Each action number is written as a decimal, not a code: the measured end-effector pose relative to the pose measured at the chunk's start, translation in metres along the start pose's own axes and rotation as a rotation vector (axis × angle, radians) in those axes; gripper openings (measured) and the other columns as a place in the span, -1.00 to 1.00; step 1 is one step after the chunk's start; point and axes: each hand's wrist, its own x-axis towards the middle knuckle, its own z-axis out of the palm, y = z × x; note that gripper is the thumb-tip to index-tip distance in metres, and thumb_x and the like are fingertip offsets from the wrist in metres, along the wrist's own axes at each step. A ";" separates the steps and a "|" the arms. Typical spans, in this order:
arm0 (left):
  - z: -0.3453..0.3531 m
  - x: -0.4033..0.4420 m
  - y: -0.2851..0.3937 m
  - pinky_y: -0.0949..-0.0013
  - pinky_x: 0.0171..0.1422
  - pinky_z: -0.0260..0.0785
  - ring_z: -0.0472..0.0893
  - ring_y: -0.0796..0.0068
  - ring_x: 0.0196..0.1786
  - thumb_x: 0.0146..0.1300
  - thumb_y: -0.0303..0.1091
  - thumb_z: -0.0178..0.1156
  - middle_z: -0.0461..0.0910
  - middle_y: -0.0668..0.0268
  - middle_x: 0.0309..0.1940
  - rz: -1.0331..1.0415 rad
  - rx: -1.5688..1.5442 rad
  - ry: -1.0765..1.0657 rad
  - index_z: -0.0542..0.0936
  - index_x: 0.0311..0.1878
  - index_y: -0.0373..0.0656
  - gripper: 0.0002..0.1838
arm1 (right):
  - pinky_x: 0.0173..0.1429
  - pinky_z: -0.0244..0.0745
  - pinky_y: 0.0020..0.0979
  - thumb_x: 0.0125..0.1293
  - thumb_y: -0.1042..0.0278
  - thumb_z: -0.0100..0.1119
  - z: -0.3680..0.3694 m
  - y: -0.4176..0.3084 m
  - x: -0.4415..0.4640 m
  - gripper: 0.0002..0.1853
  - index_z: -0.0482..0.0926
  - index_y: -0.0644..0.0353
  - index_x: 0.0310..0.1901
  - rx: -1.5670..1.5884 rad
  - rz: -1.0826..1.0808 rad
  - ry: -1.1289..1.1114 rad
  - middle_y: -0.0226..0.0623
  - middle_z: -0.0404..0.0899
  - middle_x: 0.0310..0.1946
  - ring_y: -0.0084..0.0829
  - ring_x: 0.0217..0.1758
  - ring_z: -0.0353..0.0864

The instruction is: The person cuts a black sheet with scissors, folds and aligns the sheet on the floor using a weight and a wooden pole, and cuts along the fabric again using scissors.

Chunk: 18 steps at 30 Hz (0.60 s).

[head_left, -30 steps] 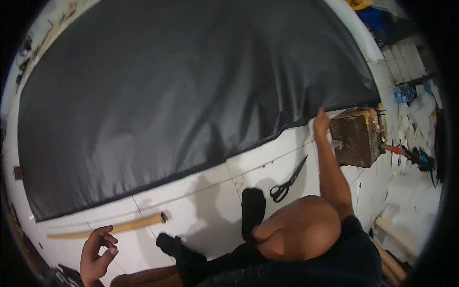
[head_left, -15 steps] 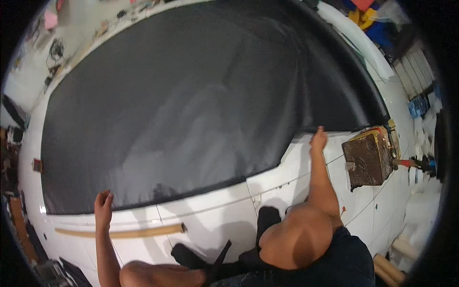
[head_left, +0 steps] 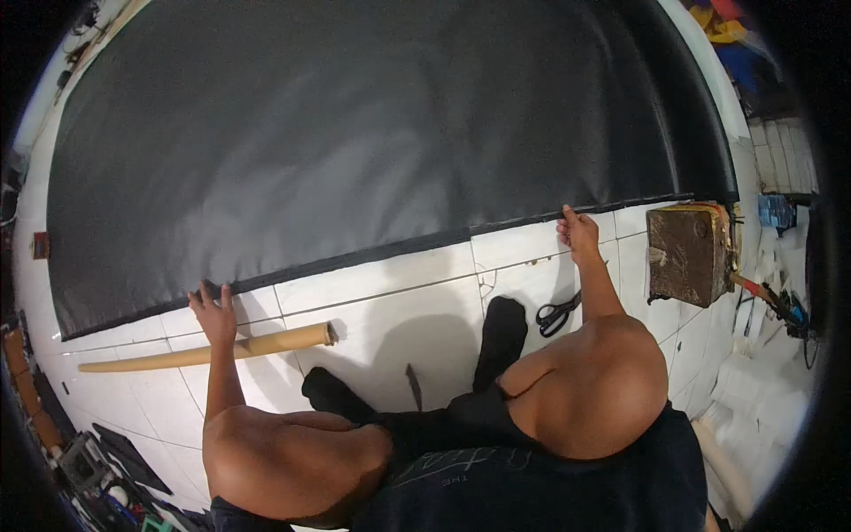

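Observation:
A wide sheet of black leather-like material (head_left: 355, 133) lies spread on the floor before me, its near edge running across in front of my feet. My left hand (head_left: 214, 312) rests at that edge on the left, fingers spread and their tips touching the sheet. Further right, my right hand (head_left: 579, 234) pinches the same edge between thumb and fingers. Below my left hand a cardboard tube (head_left: 284, 340) lies on the tiles, partly behind my wrist. Black scissors (head_left: 557, 315) lie beside my right forearm.
A worn brown box-like block (head_left: 687, 255) stands near the sheet's right corner. My black-socked feet (head_left: 503, 337) are on white tiles (head_left: 390, 275). Clutter (head_left: 106, 479) lies at lower left, with a blue item (head_left: 777, 211) at right. A small box (head_left: 40, 246) sits by the left edge.
The sheet's right near part, folded back before, now lies nearer me with its edge straighter. My left hand has come down onto the edge. The scissors have come into view.

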 end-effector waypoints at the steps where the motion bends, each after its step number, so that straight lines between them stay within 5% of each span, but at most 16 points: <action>1: 0.001 0.002 -0.001 -0.06 0.53 -0.04 0.00 -0.33 0.49 0.31 0.15 0.15 -0.03 -0.32 0.44 -0.008 0.002 0.002 0.23 0.44 -0.23 -0.18 | -0.43 0.55 -0.50 0.29 0.09 0.31 -0.001 0.001 0.003 -0.67 0.48 0.19 -0.31 -0.036 -0.006 0.007 -0.35 0.57 -0.47 -0.55 -0.50 0.55; 5: 0.007 0.004 -0.006 -0.04 0.52 -0.02 0.02 -0.31 0.49 0.27 0.20 0.17 0.03 -0.34 0.42 -0.018 -0.008 -0.045 0.20 0.44 -0.25 -0.13 | -0.51 0.48 -0.49 0.34 0.27 0.25 -0.001 0.000 0.007 -0.73 0.39 0.15 -0.41 -0.025 -0.046 0.025 -0.35 0.52 -0.54 -0.55 -0.53 0.52; 18: 0.004 -0.004 -0.001 0.01 0.52 0.01 0.04 -0.26 0.49 0.19 0.17 0.27 0.04 -0.31 0.42 -0.042 -0.104 0.007 0.24 0.42 -0.27 -0.09 | -0.65 0.41 -0.49 0.32 0.29 0.28 -0.002 0.012 0.022 -0.71 0.35 0.12 -0.43 -0.144 -0.106 0.107 -0.36 0.48 -0.59 -0.54 -0.66 0.46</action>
